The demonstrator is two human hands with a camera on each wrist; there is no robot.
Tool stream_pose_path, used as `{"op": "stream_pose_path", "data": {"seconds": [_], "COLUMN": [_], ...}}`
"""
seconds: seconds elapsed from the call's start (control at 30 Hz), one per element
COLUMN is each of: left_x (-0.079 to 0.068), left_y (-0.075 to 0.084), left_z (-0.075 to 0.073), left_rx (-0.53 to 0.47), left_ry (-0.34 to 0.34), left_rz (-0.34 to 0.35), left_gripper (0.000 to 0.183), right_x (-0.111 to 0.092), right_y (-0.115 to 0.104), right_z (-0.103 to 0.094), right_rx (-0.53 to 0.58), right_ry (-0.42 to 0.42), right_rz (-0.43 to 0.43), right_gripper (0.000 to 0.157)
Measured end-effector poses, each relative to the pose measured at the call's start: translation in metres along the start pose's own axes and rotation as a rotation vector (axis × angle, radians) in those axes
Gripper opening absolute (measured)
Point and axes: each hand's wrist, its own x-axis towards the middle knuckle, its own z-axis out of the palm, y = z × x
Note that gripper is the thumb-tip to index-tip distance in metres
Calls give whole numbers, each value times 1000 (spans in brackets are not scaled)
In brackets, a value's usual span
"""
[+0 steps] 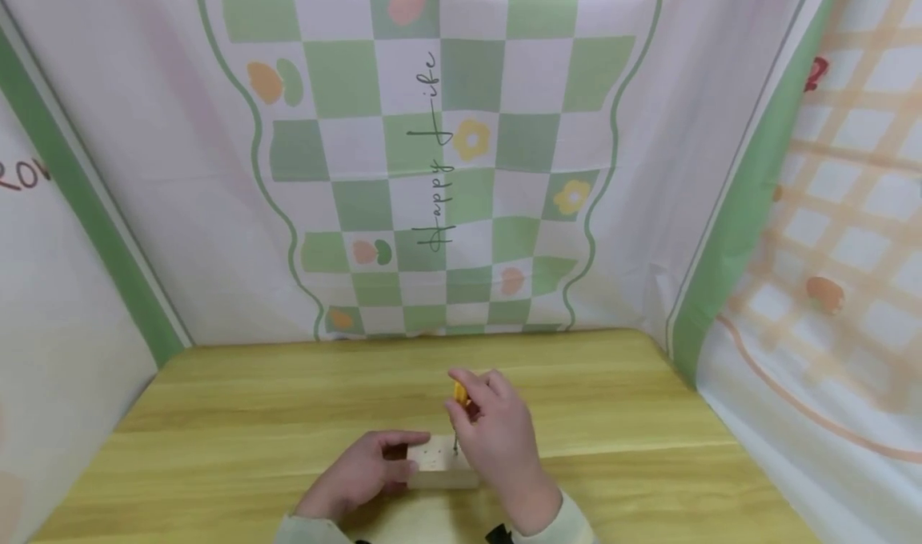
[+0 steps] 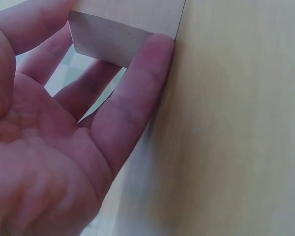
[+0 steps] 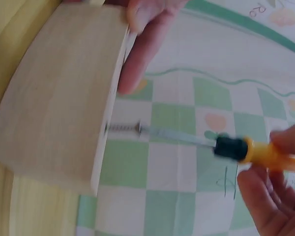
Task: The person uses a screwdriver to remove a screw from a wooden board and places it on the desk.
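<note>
A pale wooden block [image 1: 442, 480] sits on the table in front of the person, with several small dark holes in its top. My left hand [image 1: 363, 474] grips its left end, thumb on the near side and fingers round the far side. My right hand [image 1: 500, 436] pinches the yellow handle of a screwdriver [image 3: 255, 152], which has a black collar and a metal shaft. In the right wrist view, the shaft's tip meets the head of a screw [image 3: 125, 128]. That screw stands upright in the block's top, much of its thread showing.
The wood-grain table [image 1: 612, 416] stretches out to both sides and behind the block. A green-and-white checked cloth [image 1: 468, 80] hangs at its back edge. More printed cloth [image 1: 828, 232] hangs along the right side.
</note>
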Motion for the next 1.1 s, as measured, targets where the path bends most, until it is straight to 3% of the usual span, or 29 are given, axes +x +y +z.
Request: {"op": "stream_pose_path", "data": {"seconds": [0.3,0.5,0.73,0.87,1.0,1.1], "left_x": [0,1,-2,-3,-2,0], "left_y": [1,0,-7,-8,-6,-4], "left_z": [-3,-2,-1,-1,-1,-2], "left_rx": [-56,-53,-44,-48,-40,-38], "left_ry": [2,-7,-36,-45,-34,-27], "left_rz": [-24,-16,10,11,5,-1], "left_gripper": [45,42,42,44,43,44], "right_x": [4,5,2,5,10,13], "right_y": [-12,-15,-13,0,16,20], "right_z": [6,4,-4,-12,-21,-23], "right_rx": [-101,-102,-24,136,337,392], "right_ry": [63,14,-138,-292,-462,-504], "right_rz": [-38,-53,-117,-195,-139,-67], "right_gripper": [42,38,40,46,48,46]}}
